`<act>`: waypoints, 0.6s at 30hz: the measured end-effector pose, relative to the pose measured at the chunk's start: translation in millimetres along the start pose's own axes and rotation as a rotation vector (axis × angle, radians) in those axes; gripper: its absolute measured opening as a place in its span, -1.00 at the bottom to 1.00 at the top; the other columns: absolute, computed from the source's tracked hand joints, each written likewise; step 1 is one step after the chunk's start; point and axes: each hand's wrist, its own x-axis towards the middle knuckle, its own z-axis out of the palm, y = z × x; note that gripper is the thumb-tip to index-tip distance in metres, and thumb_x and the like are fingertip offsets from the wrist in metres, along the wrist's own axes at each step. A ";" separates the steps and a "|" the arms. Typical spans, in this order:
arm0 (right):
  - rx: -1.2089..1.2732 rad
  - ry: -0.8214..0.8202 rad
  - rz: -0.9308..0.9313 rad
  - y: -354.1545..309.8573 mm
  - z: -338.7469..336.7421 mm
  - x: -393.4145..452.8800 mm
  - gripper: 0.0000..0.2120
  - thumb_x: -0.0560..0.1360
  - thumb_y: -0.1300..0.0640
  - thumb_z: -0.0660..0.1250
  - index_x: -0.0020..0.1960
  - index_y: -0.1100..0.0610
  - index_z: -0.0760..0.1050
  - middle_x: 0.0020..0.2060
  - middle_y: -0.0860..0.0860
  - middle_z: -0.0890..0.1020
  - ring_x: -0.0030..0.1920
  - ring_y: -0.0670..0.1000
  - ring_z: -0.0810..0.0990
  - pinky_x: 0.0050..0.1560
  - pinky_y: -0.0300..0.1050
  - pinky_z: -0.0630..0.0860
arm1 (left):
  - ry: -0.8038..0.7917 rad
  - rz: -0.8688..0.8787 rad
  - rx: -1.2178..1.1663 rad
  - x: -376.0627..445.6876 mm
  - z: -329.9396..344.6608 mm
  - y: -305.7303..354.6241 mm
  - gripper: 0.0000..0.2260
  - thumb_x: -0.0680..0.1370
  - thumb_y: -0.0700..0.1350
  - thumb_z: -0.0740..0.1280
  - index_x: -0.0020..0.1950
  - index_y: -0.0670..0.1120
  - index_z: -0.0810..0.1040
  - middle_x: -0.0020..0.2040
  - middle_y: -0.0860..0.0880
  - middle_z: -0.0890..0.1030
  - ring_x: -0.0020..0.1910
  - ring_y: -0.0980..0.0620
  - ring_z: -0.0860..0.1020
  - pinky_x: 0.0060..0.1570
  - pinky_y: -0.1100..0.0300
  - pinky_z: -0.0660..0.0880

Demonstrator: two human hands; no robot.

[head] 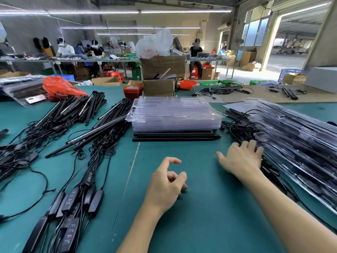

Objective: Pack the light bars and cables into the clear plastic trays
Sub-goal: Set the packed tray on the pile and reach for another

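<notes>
Long tube lights run across the grey ceiling. Tall windows and a wide open doorway brighten the right wall. Workers sit at a far bench.

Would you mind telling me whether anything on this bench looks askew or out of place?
The packed trays on the right have slumped into a slanted, sliding heap with cables spilling out, unlike the square stack of empty trays at the centre. Nothing looks damaged.

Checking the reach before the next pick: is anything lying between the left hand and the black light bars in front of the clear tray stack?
Nothing visible. Only bare green mat separates the left hand from the light bars before the clear tray stack.
</notes>
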 end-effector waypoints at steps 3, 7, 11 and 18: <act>0.318 0.062 -0.129 -15.8 -1.0 -12.7 -0.47 0.54 -0.25 0.23 0.32 0.10 0.43 0.29 0.11 0.46 0.33 0.18 0.32 0.25 0.10 0.34 | 0.001 -0.009 0.002 -1.3 0.1 2.2 -0.78 0.44 0.03 0.29 0.08 0.14 0.45 -0.33 -0.06 0.67 -0.44 0.09 0.58 -0.34 0.20 0.55; 1.124 -0.020 -0.158 -38.6 9.0 -33.6 -0.83 0.54 0.00 0.37 0.09 0.05 0.56 0.04 -0.02 0.62 -0.03 0.03 0.55 0.09 -0.01 0.50 | 0.032 0.028 -0.017 -3.3 -0.7 4.5 -0.84 0.51 -0.04 0.32 0.07 0.13 0.50 -0.32 -0.04 0.69 -0.48 0.08 0.53 -0.37 0.25 0.50; 1.570 -0.015 -0.053 -33.6 18.7 -37.4 -0.95 0.56 0.16 0.38 -0.09 0.08 0.59 -0.23 0.04 0.65 -0.42 -0.08 0.51 -0.38 -0.22 0.48 | 0.105 0.027 -0.070 -3.7 -2.9 5.5 -0.84 0.59 -0.18 0.33 0.10 0.07 0.52 -0.26 -0.04 0.70 -0.43 0.15 0.54 -0.43 0.36 0.43; 1.932 -0.066 0.054 -17.3 23.1 -30.3 -0.89 0.61 0.15 0.31 -0.02 0.20 0.54 -0.27 0.09 0.60 -0.56 -0.08 0.41 -0.61 -0.30 0.18 | -0.237 -0.308 0.350 46.0 -22.3 49.9 -0.79 0.55 0.08 0.36 0.12 0.04 0.53 0.03 -0.01 0.59 -0.21 0.05 0.65 -0.42 0.21 0.54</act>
